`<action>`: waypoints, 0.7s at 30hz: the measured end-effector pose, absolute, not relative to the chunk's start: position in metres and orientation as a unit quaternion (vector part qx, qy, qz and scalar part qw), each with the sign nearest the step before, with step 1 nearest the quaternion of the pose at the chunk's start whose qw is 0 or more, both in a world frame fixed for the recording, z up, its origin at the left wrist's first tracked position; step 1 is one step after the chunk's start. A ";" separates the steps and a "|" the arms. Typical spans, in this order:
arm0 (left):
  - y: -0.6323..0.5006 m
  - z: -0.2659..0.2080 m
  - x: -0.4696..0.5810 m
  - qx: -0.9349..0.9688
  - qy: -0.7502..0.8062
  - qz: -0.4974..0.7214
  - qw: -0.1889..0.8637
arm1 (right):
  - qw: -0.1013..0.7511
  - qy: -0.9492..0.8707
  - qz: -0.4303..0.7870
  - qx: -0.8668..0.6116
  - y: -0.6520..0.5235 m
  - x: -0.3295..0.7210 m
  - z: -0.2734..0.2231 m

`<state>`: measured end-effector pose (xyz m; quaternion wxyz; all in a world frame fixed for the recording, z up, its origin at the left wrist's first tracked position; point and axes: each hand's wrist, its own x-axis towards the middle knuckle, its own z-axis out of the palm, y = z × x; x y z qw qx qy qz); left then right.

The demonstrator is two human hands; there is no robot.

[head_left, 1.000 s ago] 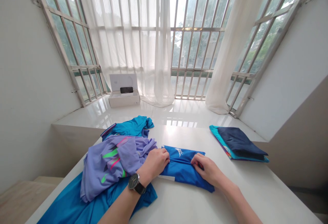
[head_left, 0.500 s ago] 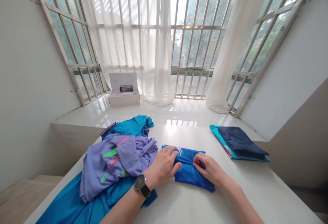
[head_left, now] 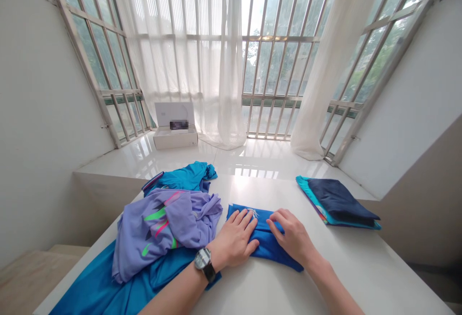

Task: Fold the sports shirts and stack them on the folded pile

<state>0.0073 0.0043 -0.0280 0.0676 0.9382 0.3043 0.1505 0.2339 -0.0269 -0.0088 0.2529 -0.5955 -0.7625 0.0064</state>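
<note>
A folded bright blue garment point(head_left: 273, 253) with a white print lies on the white table in front of me, a seam or fold line running along its middle. Flat on its left part, fingers spread, rests my left hand point(head_left: 234, 239), a black-strapped watch point(head_left: 202, 260) on that wrist. The hand partly covers the white print. Over the garment's right part is my right hand point(head_left: 291, 238), fingers bent and a gap showing between thumb and forefinger, with nothing seen held. Whether its fingertips touch the cloth is hard to make out.
Left of my hands, a crumpled purple shirt point(head_left: 162, 223) lies over teal-blue cloth point(head_left: 97, 281), with another teal garment point(head_left: 184, 175) behind. A folded stack topped by navy cloth point(head_left: 339, 199) sits at right. An open white box point(head_left: 175, 139) stands on the windowsill.
My left hand has flattened and spread on the blue garment. My right hand has shifted slightly left, and its pinched fingers have loosened apart.
</note>
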 end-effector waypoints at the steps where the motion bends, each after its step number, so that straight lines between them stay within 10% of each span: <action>1: 0.004 -0.028 0.008 0.938 0.305 0.152 0.067 | 0.257 -0.768 -0.004 -0.587 -0.025 0.227 -0.012; 9: 0.004 -0.030 0.007 0.933 0.315 0.162 0.059 | 0.093 -0.727 0.034 -0.679 -0.024 0.230 -0.053; 21: 0.007 -0.030 -0.009 0.920 0.354 0.159 0.063 | 0.095 -0.694 0.023 -0.713 -0.028 0.239 -0.061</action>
